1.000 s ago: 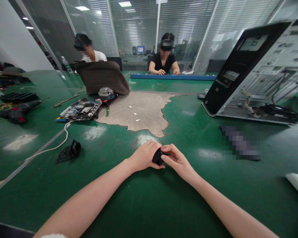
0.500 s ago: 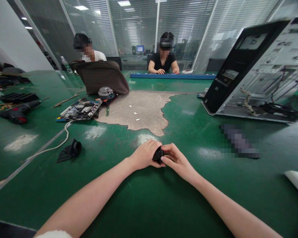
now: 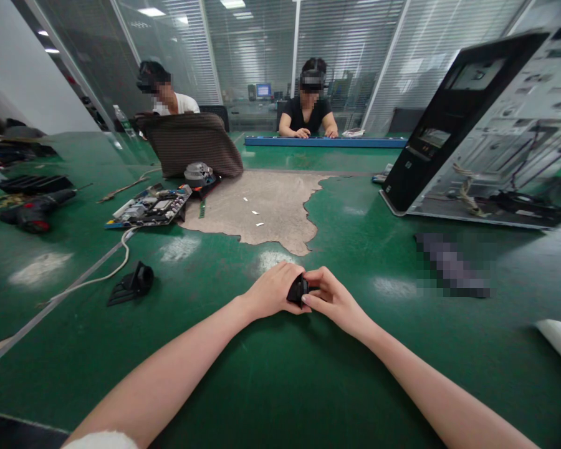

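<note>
A small black part (image 3: 298,290) is held between both hands above the green table (image 3: 271,386), near the middle of the view. My left hand (image 3: 275,290) wraps round its left side, with the fingers partly covering it. From the right, my right hand (image 3: 331,298) pinches the edge of the same part between thumb and fingers. Another black part with a round collar and a flat slatted base (image 3: 133,284) lies on the table to the left of my hands.
An open computer case (image 3: 416,137) stands at the right, with a dark blurred object (image 3: 451,265) before it. On the left are a circuit board (image 3: 154,207), a cable (image 3: 121,265) and a power drill (image 3: 37,211). Two people sit across the table behind a blue bar (image 3: 325,142).
</note>
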Available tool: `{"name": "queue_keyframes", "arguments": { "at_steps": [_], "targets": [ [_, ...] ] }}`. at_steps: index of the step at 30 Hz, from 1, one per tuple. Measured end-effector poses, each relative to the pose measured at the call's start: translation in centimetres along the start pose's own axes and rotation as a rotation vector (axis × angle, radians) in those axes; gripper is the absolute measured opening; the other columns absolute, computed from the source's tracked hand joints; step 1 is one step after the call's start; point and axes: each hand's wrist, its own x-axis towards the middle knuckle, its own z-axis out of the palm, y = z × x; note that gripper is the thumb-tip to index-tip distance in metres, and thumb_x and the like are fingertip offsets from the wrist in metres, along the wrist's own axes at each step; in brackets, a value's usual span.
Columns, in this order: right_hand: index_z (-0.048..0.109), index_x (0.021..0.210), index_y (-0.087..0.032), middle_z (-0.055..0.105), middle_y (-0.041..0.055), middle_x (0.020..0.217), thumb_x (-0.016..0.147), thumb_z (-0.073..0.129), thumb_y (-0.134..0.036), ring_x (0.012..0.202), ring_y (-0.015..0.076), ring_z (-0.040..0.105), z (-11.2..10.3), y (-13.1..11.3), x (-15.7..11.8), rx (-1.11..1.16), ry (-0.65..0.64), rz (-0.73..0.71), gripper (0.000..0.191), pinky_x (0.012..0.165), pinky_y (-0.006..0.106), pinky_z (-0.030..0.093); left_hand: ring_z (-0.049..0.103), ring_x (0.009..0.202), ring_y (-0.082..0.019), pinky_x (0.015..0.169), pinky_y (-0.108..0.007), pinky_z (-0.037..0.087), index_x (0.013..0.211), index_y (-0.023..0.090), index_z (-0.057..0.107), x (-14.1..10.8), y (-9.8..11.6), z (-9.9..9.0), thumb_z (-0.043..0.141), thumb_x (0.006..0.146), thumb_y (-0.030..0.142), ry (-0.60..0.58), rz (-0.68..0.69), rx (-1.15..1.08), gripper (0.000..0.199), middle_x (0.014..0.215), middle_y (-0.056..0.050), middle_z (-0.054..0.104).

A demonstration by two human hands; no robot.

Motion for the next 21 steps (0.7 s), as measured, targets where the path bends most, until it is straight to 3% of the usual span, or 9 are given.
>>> {"name": "queue_keyframes", "arguments": {
  "at_steps": [5,9,14,21],
  "targets": [
    [0.049,0.085,-0.023,0.047,0.002,0.099,0.073,0.058,-0.027,0.094,0.0149,0.05,0.05,0.28,-0.07,0.032,0.032,-0.048,0.015,0.078,0.029,0.046,0.05,0.085,-0.022,0.075,-0.035,0.042,0.096,0.018,0.041,0.07,0.04,0.08,0.062,0.063,0.042,0.017,0.003,-0.013,0.046,0.092,-0.006,0.053],
    [0.048,0.088,-0.023,0.05,0.0009,0.089,0.075,0.056,-0.029,0.089,0.0151,0.052,0.11,0.31,0.19,0.006,0.048,-0.01,0.016,0.076,0.03,0.046,0.049,0.083,-0.021,0.073,-0.034,0.042,0.095,0.018,0.041,0.07,-0.06,0.16,0.063,0.062,0.045,0.017,-0.001,-0.013,0.048,0.09,-0.005,0.053],
    [0.046,0.094,-0.022,0.052,0.0027,0.092,0.075,0.056,-0.026,0.09,0.0164,0.052,-0.11,0.15,0.2,-0.022,0.001,0.044,0.022,0.076,0.032,0.045,0.049,0.083,-0.022,0.073,-0.034,0.042,0.096,0.017,0.041,-0.01,-0.14,0.17,0.064,0.061,0.044,0.013,-0.005,-0.002,0.05,0.091,-0.006,0.053],
    [0.049,0.086,-0.023,0.048,0.0,0.09,0.075,0.056,-0.025,0.086,0.0134,0.051,-0.2,0.16,0.03,0.03,0.006,-0.039,0.014,0.072,0.026,0.046,0.049,0.082,-0.021,0.073,-0.034,0.042,0.094,0.017,0.041,0.04,-0.02,0.05,0.062,0.063,0.046,0.012,0.018,0.011,0.048,0.089,-0.005,0.053]
  ]
}}
